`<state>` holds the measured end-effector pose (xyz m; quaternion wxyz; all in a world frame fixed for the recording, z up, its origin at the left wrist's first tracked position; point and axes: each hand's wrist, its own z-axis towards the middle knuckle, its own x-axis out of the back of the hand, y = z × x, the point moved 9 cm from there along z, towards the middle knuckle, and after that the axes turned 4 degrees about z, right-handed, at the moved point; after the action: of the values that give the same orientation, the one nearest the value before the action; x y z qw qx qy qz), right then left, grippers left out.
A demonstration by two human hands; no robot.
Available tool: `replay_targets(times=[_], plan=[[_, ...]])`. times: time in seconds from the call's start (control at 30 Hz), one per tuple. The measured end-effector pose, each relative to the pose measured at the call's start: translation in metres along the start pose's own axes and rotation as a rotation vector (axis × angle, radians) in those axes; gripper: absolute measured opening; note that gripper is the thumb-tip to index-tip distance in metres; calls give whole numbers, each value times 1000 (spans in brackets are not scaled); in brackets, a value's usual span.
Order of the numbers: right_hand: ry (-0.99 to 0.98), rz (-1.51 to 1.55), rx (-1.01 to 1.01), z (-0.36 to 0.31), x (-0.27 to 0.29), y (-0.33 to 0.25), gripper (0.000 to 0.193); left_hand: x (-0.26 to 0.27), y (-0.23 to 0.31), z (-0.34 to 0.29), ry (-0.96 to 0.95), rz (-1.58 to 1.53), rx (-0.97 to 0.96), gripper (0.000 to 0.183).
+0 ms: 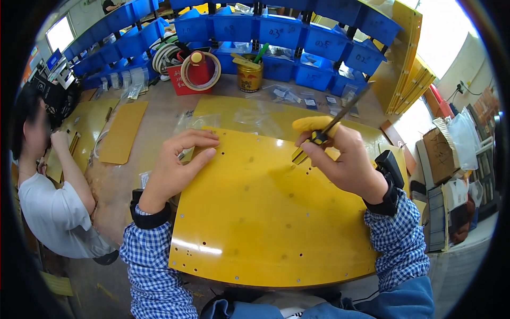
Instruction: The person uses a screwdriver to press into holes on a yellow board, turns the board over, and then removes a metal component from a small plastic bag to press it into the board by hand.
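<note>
A large yellow panel (249, 212) with small holes and metal fasteners lies in front of me. Over its upper left edge my left hand (178, 165) rests with thumb and fingers apart and nothing visible between them. My right hand (345, 162) is closed around a screwdriver (319, 137) above the panel's right part. Its yellow-and-black handle points down to the left, and its long dark shaft slants up to the right. A yellow cover sits on one finger of that hand.
Rows of blue bins (279, 31) stand behind the bench. Before them are a tape roll (201, 72), a gold can (249, 77) with tools, and small plastic bags (284, 94). Yellow sheets (401, 58) lean at the right. At left, another person (58, 196) sits near a smaller yellow board (123, 133).
</note>
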<state>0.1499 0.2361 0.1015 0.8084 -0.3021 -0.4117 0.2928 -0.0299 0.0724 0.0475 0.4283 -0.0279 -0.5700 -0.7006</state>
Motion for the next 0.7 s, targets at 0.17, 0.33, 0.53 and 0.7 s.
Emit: replay_targets(times=[0.17, 0.33, 0.53, 0.7], plan=[[-108, -91, 8, -2, -14, 0, 28, 0, -3, 2, -1, -6, 7, 18], [33, -40, 96, -4, -1, -6, 29, 0, 0, 1, -1, 1, -4, 18], [19, -48, 82, -4, -2, -1, 30, -1, -2, -2, -21, 21, 16, 17], [-98, -73, -43, -5, -10, 9, 29, -1, 1, 0, -20, 34, 14, 17]])
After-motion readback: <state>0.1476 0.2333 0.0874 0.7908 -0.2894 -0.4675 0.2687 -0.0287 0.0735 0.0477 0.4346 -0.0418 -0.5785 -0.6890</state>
